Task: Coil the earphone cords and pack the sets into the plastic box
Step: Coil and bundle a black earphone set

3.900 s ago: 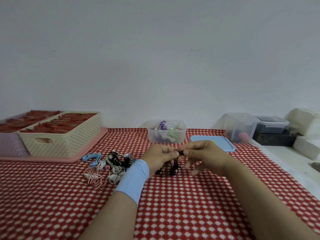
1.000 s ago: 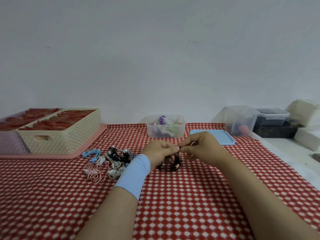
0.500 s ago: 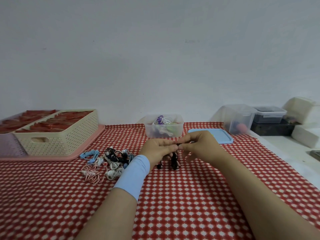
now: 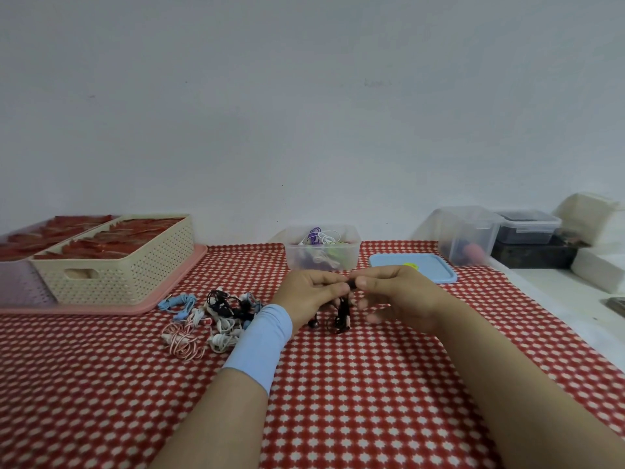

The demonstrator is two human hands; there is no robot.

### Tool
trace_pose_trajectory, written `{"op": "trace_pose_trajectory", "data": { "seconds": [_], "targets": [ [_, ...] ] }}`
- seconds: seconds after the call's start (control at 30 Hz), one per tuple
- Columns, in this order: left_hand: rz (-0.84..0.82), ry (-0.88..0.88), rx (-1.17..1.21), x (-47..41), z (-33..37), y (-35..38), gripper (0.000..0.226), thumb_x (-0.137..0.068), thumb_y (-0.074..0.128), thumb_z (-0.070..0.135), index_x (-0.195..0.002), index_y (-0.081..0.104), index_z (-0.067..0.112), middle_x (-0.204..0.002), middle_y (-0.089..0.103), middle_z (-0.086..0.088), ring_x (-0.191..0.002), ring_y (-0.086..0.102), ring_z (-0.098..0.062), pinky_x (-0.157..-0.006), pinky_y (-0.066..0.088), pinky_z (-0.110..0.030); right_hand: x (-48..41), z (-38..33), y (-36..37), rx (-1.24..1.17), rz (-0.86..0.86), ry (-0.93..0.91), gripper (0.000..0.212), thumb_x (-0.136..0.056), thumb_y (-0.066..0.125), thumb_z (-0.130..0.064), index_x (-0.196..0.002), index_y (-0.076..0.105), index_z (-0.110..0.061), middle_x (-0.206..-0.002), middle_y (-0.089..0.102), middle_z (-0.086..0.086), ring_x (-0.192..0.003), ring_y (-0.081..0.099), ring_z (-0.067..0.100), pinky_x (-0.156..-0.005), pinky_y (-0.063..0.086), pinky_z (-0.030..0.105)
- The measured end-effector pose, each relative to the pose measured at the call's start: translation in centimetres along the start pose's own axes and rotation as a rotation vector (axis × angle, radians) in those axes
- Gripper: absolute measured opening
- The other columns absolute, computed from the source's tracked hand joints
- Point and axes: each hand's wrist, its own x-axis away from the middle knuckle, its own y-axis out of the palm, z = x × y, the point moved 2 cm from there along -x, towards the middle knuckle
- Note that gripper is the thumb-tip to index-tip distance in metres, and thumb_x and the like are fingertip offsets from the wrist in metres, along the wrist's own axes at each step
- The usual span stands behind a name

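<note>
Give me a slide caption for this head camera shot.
Left hand and right hand pinch a black earphone cord; plastic box behind.

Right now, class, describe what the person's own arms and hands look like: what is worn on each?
A plain light blue cuff wraps the left wrist and lower forearm like a snug tube; the left hand and the arm behind the cuff are bare. The right hand and forearm are bare too: no sleeve, watch or ring shows.
</note>
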Motion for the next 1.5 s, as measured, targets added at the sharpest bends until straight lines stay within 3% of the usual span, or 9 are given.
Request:
{"op": "trace_pose_trajectory", "data": {
  "seconds": [0.23,0.47,0.67,0.97,1.1,1.2,1.27,1.37,1.5],
  "targets": [
    [0.032,0.046,-0.120,-0.3,0.2,0.2,0.015,-0.084,0.075,0.014,-0.099,0.078,0.016,-0.083,0.077,0.001,-0.068,0.069,-0.005,-0.076,0.056,-0.017,-0.1,0.2,-0.1,0.021,0.025,0.073,0.010,-0.086,0.074,-0.015,-0.095,0.078,-0.011,-0.083,0.075,0.007,-0.069,0.070,0.017,-0.055,0.059,0.033],
    [-0.004,0.035,-0.087,-0.4,0.0,0.4,0.019,-0.089,0.069,0.010,-0.107,0.076,0.012,-0.087,0.077,-0.004,-0.070,0.070,-0.011,-0.075,0.058,-0.022,-0.2,0.3,-0.1,0.024,0.029,0.062,0.017,-0.082,0.077,-0.018,-0.098,0.078,-0.011,-0.091,0.077,0.010,-0.073,0.072,0.018,-0.055,0.059,0.033],
    [0.004,0.051,-0.160,-0.5,-0.1,0.5,0.021,-0.090,0.068,0.009,-0.110,0.074,0.013,-0.082,0.076,0.004,-0.066,0.068,-0.003,-0.071,0.054,-0.015,-0.4,0.5,0.1,0.043,0.064,0.053,0.011,-0.086,0.075,-0.014,-0.095,0.077,-0.008,-0.090,0.077,0.012,-0.070,0.072,0.019,-0.055,0.060,0.033],
    [0.019,-0.030,0.075,-0.1,0.0,0.7,0.017,-0.092,0.065,0.007,-0.107,0.073,0.009,-0.083,0.076,-0.004,-0.065,0.067,-0.010,-0.069,0.057,-0.022,-0.2,0.3,0.0,-0.027,0.049,-0.009,0.014,-0.095,0.066,-0.015,-0.101,0.078,-0.013,-0.094,0.076,0.014,-0.077,0.073,0.021,-0.060,0.060,0.035],
    [0.016,-0.057,0.088,0.0,0.0,0.6,0.014,-0.091,0.067,0.011,-0.103,0.074,0.009,-0.081,0.075,-0.005,-0.064,0.066,-0.010,-0.067,0.056,-0.022,0.3,-0.3,-0.2,0.081,0.059,-0.088,0.016,-0.092,0.070,-0.010,-0.105,0.078,-0.016,-0.093,0.077,0.012,-0.078,0.074,0.022,-0.065,0.061,0.038],
    [0.016,-0.078,0.073,-0.2,-0.2,0.6,0.012,-0.090,0.070,0.015,-0.099,0.075,0.011,-0.076,0.074,-0.004,-0.065,0.066,-0.014,-0.070,0.057,-0.026,0.4,-0.5,0.1,0.230,0.085,-0.179,0.019,-0.087,0.074,-0.004,-0.105,0.078,-0.010,-0.085,0.077,0.009,-0.070,0.072,0.015,-0.064,0.061,0.033],
    [0.013,-0.094,0.073,-0.1,-0.1,0.6,0.010,-0.090,0.069,0.016,-0.097,0.075,0.011,-0.073,0.074,-0.001,-0.062,0.065,-0.012,-0.063,0.055,-0.022,0.3,-0.5,0.2,0.275,0.115,-0.213,0.016,-0.087,0.075,-0.003,-0.101,0.079,-0.009,-0.078,0.076,0.006,-0.066,0.071,0.013,-0.063,0.061,0.030],
    [-0.009,-0.122,0.101,0.0,0.1,0.8,0.015,-0.092,0.066,0.016,-0.100,0.074,0.006,-0.082,0.076,-0.003,-0.060,0.064,-0.008,-0.055,0.050,-0.016,0.2,-0.6,0.2,0.327,0.140,-0.248,0.013,-0.086,0.076,-0.006,-0.097,0.080,-0.013,-0.078,0.077,0.004,-0.067,0.072,0.015,-0.064,0.061,0.032],
    [-0.030,-0.154,0.121,0.0,0.0,0.8,0.018,-0.093,0.066,0.019,-0.103,0.074,0.006,-0.089,0.077,-0.005,-0.062,0.063,-0.009,-0.057,0.051,-0.018,0.1,-0.7,0.3,0.387,0.145,-0.307,0.013,-0.086,0.077,-0.006,-0.095,0.081,-0.014,-0.078,0.077,0.000,-0.066,0.070,0.016,-0.060,0.060,0.029]
  ]
}}
